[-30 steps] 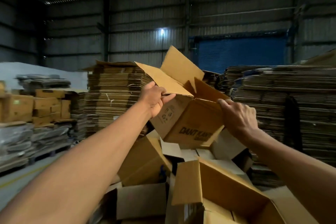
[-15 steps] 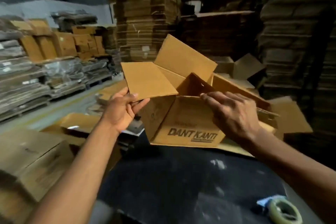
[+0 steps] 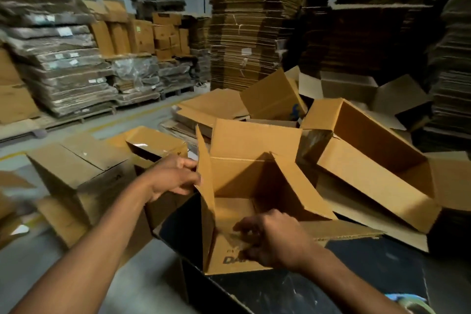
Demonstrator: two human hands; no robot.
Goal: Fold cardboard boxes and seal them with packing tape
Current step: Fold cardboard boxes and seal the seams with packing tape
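Cardboard box (image 3: 254, 186), open at the top with its flaps standing up, sat on the near corner of a dark table (image 3: 293, 290), its printed front face turned toward the person and partly hidden by the right hand (image 3: 270, 238). The left hand (image 3: 173, 177) gripped the outer edge of the box's left flap (image 3: 205, 173), fingers curled round the cardboard, and that flap stood nearly upright. The right hand was at the near front wall of the box, fingers curled at its rim; motion blur made it hard to say exactly what they pinched, though they appeared closed on the front edge. The far flap (image 3: 254, 137) rose behind the opening and the right flap (image 3: 300, 186) leaned outward. At the lower right corner of the view, a roll of packing tape (image 3: 410, 304) lay on the table, only partly in view and well apart from the box. Behind the table lay several other open boxes, among them a long open carton (image 3: 369, 160) on its side just beyond the right flap. To the left stood a closed carton (image 3: 76, 168) on the floor. Tall stacks of flattened cardboard (image 3: 249, 28) filled the background, with wrapped pallets (image 3: 66, 71) along the left.
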